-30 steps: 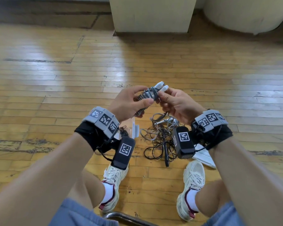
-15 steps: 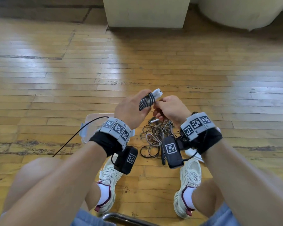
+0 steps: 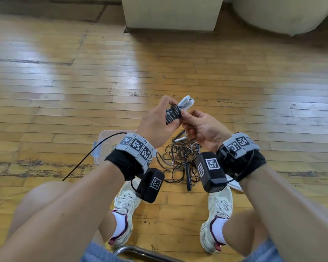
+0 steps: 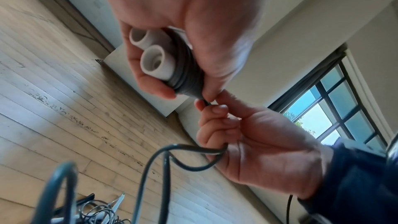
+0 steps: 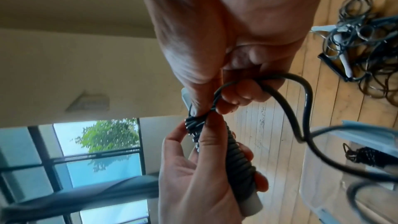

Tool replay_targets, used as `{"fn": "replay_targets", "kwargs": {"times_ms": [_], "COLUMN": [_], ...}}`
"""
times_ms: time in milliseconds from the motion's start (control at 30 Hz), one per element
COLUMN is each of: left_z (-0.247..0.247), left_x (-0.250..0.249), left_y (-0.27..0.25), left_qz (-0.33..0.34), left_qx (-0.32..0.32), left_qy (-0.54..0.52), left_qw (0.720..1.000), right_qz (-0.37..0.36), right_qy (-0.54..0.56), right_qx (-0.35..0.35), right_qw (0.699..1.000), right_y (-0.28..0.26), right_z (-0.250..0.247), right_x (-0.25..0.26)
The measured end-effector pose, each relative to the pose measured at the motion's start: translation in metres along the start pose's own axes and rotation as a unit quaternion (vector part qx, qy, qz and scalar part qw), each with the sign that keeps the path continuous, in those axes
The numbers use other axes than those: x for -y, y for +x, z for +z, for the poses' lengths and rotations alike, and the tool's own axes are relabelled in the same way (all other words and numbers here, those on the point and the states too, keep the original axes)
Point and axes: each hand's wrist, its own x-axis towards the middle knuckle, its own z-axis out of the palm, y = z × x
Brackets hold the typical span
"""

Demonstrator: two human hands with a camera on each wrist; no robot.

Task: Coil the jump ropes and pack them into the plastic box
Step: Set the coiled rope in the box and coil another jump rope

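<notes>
My left hand (image 3: 168, 110) grips a jump rope bundle (image 3: 173, 114): two white handles (image 4: 150, 54) side by side with grey cord wound tightly round them. My right hand (image 3: 187, 121) pinches the cord's loose tail (image 5: 212, 106) right at the top turn of the coil, and a slack loop (image 4: 172, 151) hangs below its curled fingers. The clear plastic box (image 3: 102, 140) stands on the floor behind my left wrist. In the right wrist view the box (image 5: 323, 185) holds one dark coiled rope (image 5: 364, 156).
A tangled pile of other jump ropes (image 3: 182, 161) lies on the wooden floor between my feet and hands. A white lid (image 3: 235, 184) pokes out under my right wrist. A pale cabinet base (image 3: 170, 14) stands ahead. A chair rail (image 3: 140, 252) is below me.
Both hands have dropped lower and nearer to me with the bundle. My right fingers have closed in on the coil's top turn. The box now shows behind my left wrist.
</notes>
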Motion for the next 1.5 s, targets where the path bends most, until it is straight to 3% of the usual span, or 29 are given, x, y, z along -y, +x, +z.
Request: {"fn": "replay_targets", "kwargs": {"times_ms": [300, 567, 667, 767, 867, 967, 1100, 1200, 1333, 1500], "left_z": [0.005, 0.013, 0.009, -0.002, -0.012, -0.014, -0.009, -0.010, -0.010, -0.011], "left_x": [0.002, 0.009, 0.010, 0.013, 0.013, 0.014, 0.017, 0.021, 0.019, 0.018], "left_y": [-0.002, -0.013, -0.012, -0.009, -0.009, -0.011, -0.015, -0.018, -0.022, -0.020], "left_qz": [-0.001, 0.046, 0.053, -0.007, -0.124, -0.146, -0.097, -0.078, -0.034, -0.028], "left_qx": [0.019, -0.019, 0.019, 0.092, 0.144, 0.137, 0.089, 0.100, 0.111, 0.092], "left_qy": [0.119, 0.230, 0.160, -0.017, -0.193, -0.252, -0.198, -0.095, 0.001, 0.019], "left_qw": [0.993, 0.972, 0.986, 0.996, 0.963, 0.947, 0.971, 0.987, 0.993, 0.995], "right_qz": [-0.001, 0.034, 0.011, -0.012, -0.017, -0.012, -0.001, 0.026, 0.032, 0.019], "right_qy": [-0.151, -0.112, -0.144, -0.157, -0.124, -0.067, -0.011, -0.031, -0.050, -0.063], "right_qx": [-0.007, -0.031, -0.052, -0.038, 0.003, 0.022, 0.033, 0.043, 0.067, 0.055], "right_qw": [0.988, 0.993, 0.988, 0.987, 0.992, 0.997, 0.999, 0.998, 0.996, 0.996], "right_y": [-0.002, 0.007, 0.010, 0.010, 0.006, 0.002, 0.003, 0.003, 0.002, 0.000], "right_z": [0.003, 0.003, 0.000, -0.002, -0.001, 0.002, 0.008, 0.008, 0.006, 0.011], "right_x": [0.000, 0.003, 0.000, 0.002, 0.003, 0.001, -0.007, -0.011, -0.013, -0.013]}}
